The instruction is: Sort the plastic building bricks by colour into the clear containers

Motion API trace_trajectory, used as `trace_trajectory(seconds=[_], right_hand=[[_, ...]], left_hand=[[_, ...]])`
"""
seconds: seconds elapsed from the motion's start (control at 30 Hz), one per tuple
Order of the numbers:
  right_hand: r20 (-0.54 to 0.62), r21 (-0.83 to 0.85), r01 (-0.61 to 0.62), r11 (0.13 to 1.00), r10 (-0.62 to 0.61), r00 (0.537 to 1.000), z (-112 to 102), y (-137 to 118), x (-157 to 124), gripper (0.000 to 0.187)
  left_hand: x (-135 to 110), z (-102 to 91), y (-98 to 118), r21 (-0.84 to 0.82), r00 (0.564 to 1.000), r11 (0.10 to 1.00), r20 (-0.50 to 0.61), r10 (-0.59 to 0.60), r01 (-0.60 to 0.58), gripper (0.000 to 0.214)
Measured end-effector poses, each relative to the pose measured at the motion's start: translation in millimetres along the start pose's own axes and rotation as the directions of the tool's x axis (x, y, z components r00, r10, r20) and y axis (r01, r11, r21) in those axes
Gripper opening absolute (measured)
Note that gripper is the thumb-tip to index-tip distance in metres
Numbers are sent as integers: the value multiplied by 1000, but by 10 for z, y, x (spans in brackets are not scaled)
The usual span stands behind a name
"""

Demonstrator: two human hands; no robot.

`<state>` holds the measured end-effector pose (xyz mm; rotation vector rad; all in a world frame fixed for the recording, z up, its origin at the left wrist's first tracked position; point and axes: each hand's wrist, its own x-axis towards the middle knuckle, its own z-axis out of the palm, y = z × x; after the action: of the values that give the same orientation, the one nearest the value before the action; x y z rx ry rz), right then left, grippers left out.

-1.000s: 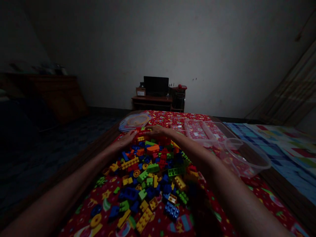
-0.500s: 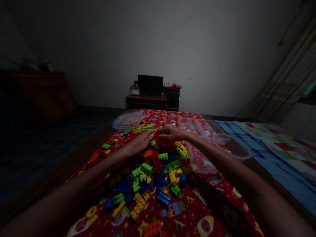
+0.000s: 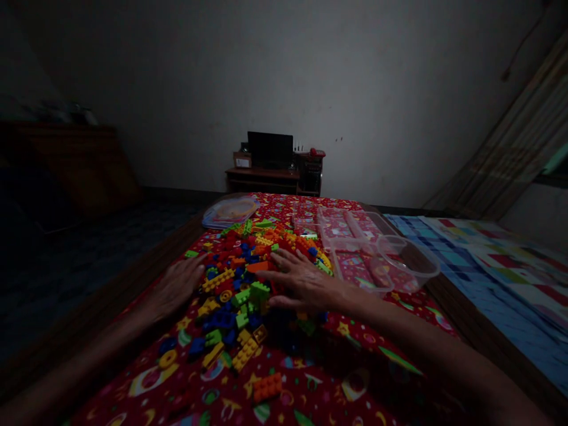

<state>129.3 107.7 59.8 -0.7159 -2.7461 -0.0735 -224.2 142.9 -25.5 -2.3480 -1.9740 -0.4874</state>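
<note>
A loose heap of toy building bricks [image 3: 242, 296] in green, yellow, blue, red and orange covers the middle of a red patterned tablecloth [image 3: 319, 384]. My left hand [image 3: 180, 285] lies along the heap's left edge, palm down, fingers stretched toward the bricks, holding nothing that I can see. Over the right part of the heap, my right hand [image 3: 304, 278] rests with its fingers spread, covering some bricks below. An orange brick [image 3: 267, 387] lies apart at the front, and a yellow ring-shaped piece [image 3: 167, 359] is at the front left.
Clear plastic containers [image 3: 337, 244] stand right of the heap, with a round clear tub [image 3: 432, 269] beside them. Stacked clear lids [image 3: 231, 211] lie at the far left of the table. A bed with a checked cover [image 3: 461, 278] flanks the right side.
Both hands were close together over the far part of the heap. The left has moved left and nearer to me; the right has come nearer, spreading its fingers. Some bricks have shifted.
</note>
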Motion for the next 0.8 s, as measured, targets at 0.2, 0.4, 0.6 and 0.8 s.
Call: trace_trajectory(seconds=[0.2,0.4,0.6,0.8], right_hand=[[46,-81,-101,992,105,993,147,-30,-104,47],[-45,-24,-166,986,165,985,146,174,-228,52],[-167,-36,-199,979,190,967,20,47,-333,49],[-29,-66,181,981,-183,983,97,-668,-355,48]], left_hand=[[118,10,653,-73,996,996,-86,41,-47,56],[291,23,1206,-195,976,957,-77,203,-214,56],[267,-267,974,-171,940,929,-157,302,-328,54],[-335,-41,-31,-34,994,999,-104,-37,34,57]])
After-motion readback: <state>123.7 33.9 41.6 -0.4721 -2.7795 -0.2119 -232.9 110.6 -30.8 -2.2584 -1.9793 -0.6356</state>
